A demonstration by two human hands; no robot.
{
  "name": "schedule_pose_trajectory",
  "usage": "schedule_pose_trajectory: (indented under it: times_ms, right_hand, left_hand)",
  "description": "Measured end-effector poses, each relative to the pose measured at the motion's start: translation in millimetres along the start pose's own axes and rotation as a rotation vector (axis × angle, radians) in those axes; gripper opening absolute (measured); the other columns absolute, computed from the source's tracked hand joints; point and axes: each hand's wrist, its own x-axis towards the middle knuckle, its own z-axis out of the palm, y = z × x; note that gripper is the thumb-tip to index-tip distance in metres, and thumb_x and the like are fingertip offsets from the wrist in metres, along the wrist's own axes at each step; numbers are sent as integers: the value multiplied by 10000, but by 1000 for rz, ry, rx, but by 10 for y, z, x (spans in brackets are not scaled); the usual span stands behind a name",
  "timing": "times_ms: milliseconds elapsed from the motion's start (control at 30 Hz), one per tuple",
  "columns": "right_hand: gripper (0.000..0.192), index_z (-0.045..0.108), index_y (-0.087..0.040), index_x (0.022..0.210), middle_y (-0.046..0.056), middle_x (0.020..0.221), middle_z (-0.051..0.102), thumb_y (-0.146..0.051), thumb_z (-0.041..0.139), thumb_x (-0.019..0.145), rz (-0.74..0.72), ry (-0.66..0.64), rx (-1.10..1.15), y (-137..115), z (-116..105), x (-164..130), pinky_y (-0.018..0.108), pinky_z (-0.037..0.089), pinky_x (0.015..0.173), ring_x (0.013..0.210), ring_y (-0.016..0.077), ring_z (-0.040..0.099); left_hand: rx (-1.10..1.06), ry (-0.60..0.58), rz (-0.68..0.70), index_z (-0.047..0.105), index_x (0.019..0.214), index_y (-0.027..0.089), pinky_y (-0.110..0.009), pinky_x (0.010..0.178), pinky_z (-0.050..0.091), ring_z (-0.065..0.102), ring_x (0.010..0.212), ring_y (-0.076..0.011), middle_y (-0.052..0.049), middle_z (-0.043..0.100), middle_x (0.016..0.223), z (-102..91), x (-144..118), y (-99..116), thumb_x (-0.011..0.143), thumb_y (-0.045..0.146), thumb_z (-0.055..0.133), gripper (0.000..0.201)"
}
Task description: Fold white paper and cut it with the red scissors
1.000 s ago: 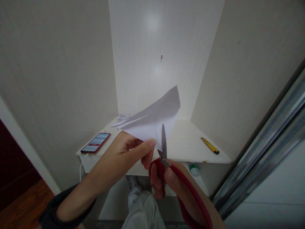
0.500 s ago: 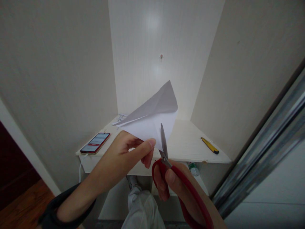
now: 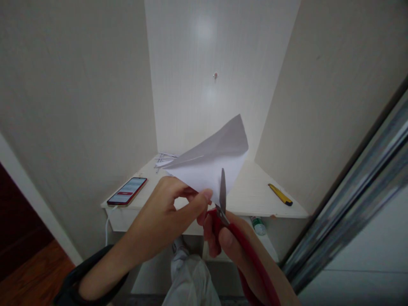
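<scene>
My left hand (image 3: 168, 214) pinches the near corner of a folded white sheet of paper (image 3: 212, 163), held up in front of me above the shelf. My right hand (image 3: 234, 250) grips red-handled scissors (image 3: 229, 227); their steel blades point upward into the paper's lower edge, just right of my left thumb and fingers. The far corner of the paper curls over, grey on its shaded side.
A pale wooden shelf (image 3: 251, 193) sits in a corner niche. On it lie a red phone (image 3: 127, 191) with a white cable at the left, paper strips (image 3: 164, 158) at the back, and a yellow utility knife (image 3: 280, 194) at the right. A bottle (image 3: 259, 225) stands below.
The paper has shifted slightly right and its far corner has lowered. The scissors moved a little right and closer to my left fingers, blades still in the paper.
</scene>
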Motion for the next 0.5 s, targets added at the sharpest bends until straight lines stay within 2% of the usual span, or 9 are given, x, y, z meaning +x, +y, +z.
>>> schedule_pose_trajectory:
  times_ms: [133,333,500]
  right_hand:
    - [560,509,-175,763,1,680,450,-724,410,814,32,0,38,2,12,25,281,321,584,612,137,399]
    - [537,534,-170,799,-11,640,442,-695,423,828,37,22,45,26,29,25,268,335,565,590,129,406]
    - [541,506,-170,740,-21,599,416,-698,422,826,31,21,43,28,24,30,263,308,528,542,114,385]
  left_hand:
    - [-40,-8,-12,551,506,196,-188,482,414,537,461,-94,34,584,476,11,-13,-13,831,262,480,339]
    - [-44,-16,-13,527,493,195,-185,465,409,521,451,-91,30,577,476,14,-1,-10,837,273,465,358]
    - [-26,-44,-28,515,485,189,-184,471,401,516,461,-90,30,567,476,-7,0,21,848,286,458,379]
